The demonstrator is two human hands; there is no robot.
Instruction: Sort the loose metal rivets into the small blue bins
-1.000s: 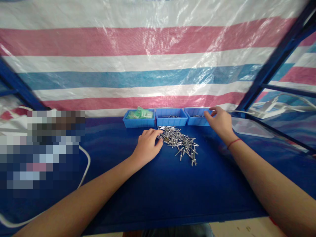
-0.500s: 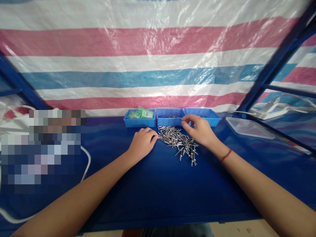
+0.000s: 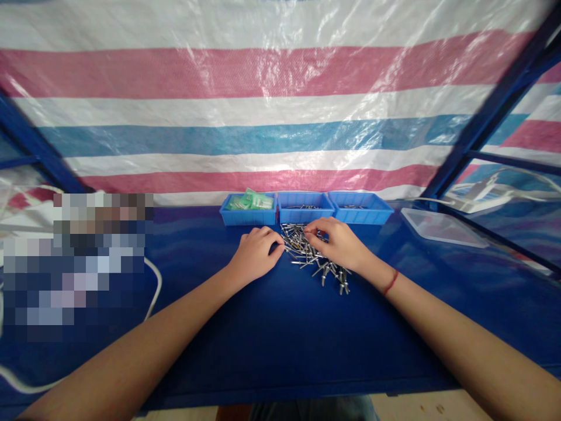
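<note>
A loose heap of silvery blind rivets (image 3: 302, 241) lies on the blue table in front of the bins. At its left edge is my left hand (image 3: 256, 252), thumb and forefinger pinched together at a rivet end; the rest of its grip is hidden. Over the heap's right side reaches my right hand (image 3: 336, 241), its thumb and forefinger closed together among the rivets, though what lies between the tips is too small to make out. Behind the heap, the middle blue bin (image 3: 305, 216) contains some rivets.
To its left, another blue bin (image 3: 248, 219) holds green-and-clear packets (image 3: 252, 200). The right blue bin (image 3: 366, 217) has a few rivets inside. A translucent lid (image 3: 440, 227) lies on the right; a white cable (image 3: 154, 286) curves at left. A striped sheet (image 3: 263, 140) hangs behind.
My right hand has moved from the middle bin's front right corner down and left onto the rivet heap, its fingers closing. My left hand has shifted slightly right.
</note>
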